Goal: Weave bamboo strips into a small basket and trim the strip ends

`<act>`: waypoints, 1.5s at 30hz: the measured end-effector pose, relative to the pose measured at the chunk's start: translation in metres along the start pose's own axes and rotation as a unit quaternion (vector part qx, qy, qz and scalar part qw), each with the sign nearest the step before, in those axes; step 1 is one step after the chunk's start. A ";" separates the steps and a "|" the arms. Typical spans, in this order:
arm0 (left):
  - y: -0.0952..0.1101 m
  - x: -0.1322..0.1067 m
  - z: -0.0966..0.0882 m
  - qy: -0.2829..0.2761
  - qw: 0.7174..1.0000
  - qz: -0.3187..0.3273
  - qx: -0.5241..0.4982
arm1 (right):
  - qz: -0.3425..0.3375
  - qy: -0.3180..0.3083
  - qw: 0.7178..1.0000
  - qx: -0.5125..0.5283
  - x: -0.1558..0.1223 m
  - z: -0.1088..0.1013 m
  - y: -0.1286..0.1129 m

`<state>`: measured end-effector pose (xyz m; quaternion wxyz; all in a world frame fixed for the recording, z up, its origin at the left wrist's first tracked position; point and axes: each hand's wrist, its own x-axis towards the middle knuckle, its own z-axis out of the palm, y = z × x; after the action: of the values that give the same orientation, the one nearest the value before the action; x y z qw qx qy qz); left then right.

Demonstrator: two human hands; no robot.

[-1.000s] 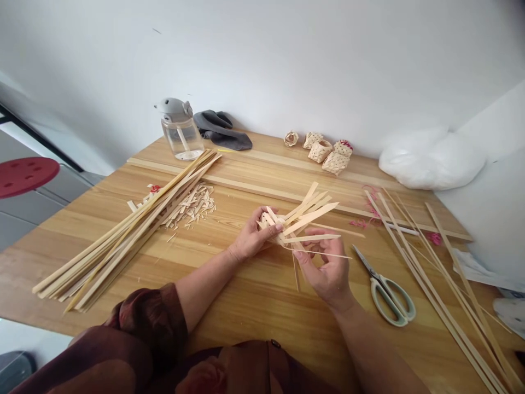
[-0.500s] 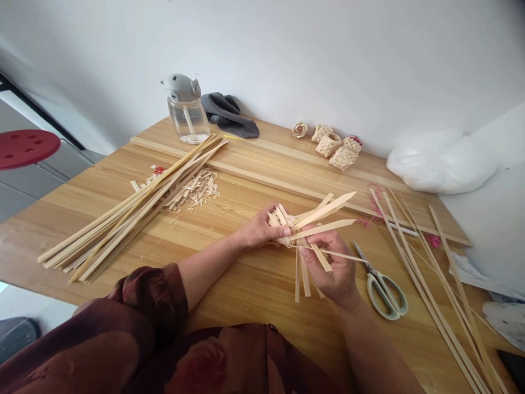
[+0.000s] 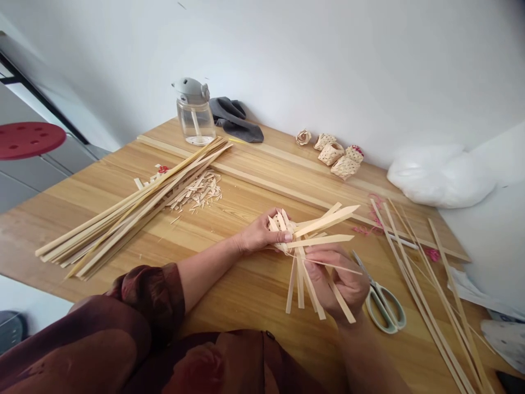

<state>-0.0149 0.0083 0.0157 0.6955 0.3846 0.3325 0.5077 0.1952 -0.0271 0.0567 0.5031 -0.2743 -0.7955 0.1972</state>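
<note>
My left hand (image 3: 260, 235) is closed round the woven core of a small bamboo-strip weave (image 3: 301, 236) held just above the wooden table (image 3: 229, 284). Loose pale strips fan out from it to the right and down toward me. My right hand (image 3: 340, 282) is closed on the strips that hang downward, fingers curled round one of them, with a very thin sliver crossing above its knuckles. Both hands are at the middle of the table, close together.
Green-handled scissors (image 3: 381, 303) lie just right of my right hand. A long strip bundle (image 3: 131, 205) and cut scraps (image 3: 197, 194) lie left; more long strips (image 3: 430, 284) right. At the back stand a spray bottle (image 3: 194, 112), grey cloth (image 3: 235, 120), small woven baskets (image 3: 338, 156) and a white bag (image 3: 441, 175).
My right hand has slid down toward me along the hanging strips and closed round them. The weave has turned so more strips point downward. The view has shifted slightly.
</note>
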 end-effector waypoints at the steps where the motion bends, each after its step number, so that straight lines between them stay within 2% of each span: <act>1: 0.000 0.000 0.000 -0.005 1.000 -0.005 -0.004 | 0.028 0.009 1.000 0.010 -0.001 0.001 0.000; 3: -0.001 0.000 -0.001 -0.028 1.000 -0.011 -0.005 | 0.111 0.050 0.992 0.041 -0.003 0.003 0.002; 6: -0.003 0.000 -0.002 -0.059 0.998 -0.012 0.010 | 0.225 0.118 0.961 0.111 -0.002 0.007 0.008; 11: -0.006 0.002 -0.003 -0.029 0.999 -0.008 0.045 | 0.294 0.155 0.927 0.176 0.001 0.011 0.016; 15: -0.007 0.002 -0.007 -0.020 0.994 0.028 0.102 | 0.297 0.162 0.924 0.180 0.000 0.013 0.016; 20: -0.001 0.001 -0.011 -0.028 0.978 0.029 0.204 | 0.266 0.126 0.942 0.161 -0.005 0.013 0.015; 25: 0.000 0.000 -0.009 -0.036 0.983 0.026 0.179 | 0.249 0.079 0.959 0.113 -0.009 0.010 0.016; 34: 0.005 -0.008 -0.004 -0.030 0.975 0.072 0.210 | 0.260 0.108 0.946 0.159 -0.003 0.011 0.012; 41: 0.006 -0.010 0.004 -0.047 0.974 0.096 0.202 | 0.257 0.129 0.947 0.144 0.000 0.011 0.012; 45: 0.002 -0.011 0.009 -0.007 0.966 0.128 0.223 | 0.261 0.109 0.948 0.142 0.000 0.008 0.011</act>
<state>-0.0114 -0.0038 0.0224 0.5235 0.5731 0.3800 0.5031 0.1903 -0.0192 0.0471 0.5516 -0.4182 -0.5997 0.4015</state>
